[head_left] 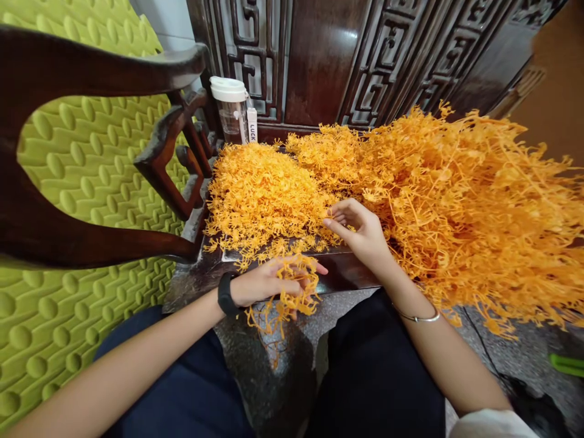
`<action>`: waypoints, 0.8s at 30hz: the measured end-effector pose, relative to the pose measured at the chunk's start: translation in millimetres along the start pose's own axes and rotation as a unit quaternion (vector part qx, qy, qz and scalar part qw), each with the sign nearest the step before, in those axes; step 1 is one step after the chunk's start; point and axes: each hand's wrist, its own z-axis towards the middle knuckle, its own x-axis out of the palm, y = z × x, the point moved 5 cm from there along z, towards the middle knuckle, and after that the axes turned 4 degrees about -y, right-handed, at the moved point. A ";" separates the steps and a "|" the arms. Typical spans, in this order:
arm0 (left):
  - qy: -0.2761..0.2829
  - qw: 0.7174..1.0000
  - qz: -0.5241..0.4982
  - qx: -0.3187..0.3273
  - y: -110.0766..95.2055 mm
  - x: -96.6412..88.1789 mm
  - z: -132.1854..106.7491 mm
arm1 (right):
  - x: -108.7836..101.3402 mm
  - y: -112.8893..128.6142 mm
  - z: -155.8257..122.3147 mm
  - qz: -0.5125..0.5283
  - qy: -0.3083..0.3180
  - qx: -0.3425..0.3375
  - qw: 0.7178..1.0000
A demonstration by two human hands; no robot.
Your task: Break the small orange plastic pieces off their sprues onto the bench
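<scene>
My left hand [269, 283], with a black band on its wrist, is closed around a small bunch of orange plastic sprigs [298, 298]. Thin stems hang below it, over the gap between my knees. To the right and a little farther off, my right hand [362, 234] pinches thumb and forefinger together on a small orange sprig. Its fingertips are at the edge of a heap of short orange sprigs [264, 191] on the dark wooden bench [351, 271]. A much larger mass of long-stemmed orange sprigs [460, 207] spreads to the right of that hand.
A cup with a white lid [228, 106] stands behind the heap, against the carved wooden panel [319, 61]. The dark chair frame [91, 249] rises at left before green textured matting [86, 170]. A green object [567, 365] lies on the floor at right.
</scene>
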 end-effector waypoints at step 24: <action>-0.150 0.988 -0.029 -0.037 7.9 -13.4 7.9 | 36.7 20.8 -22.4 0.100 0.254 0.045 0.961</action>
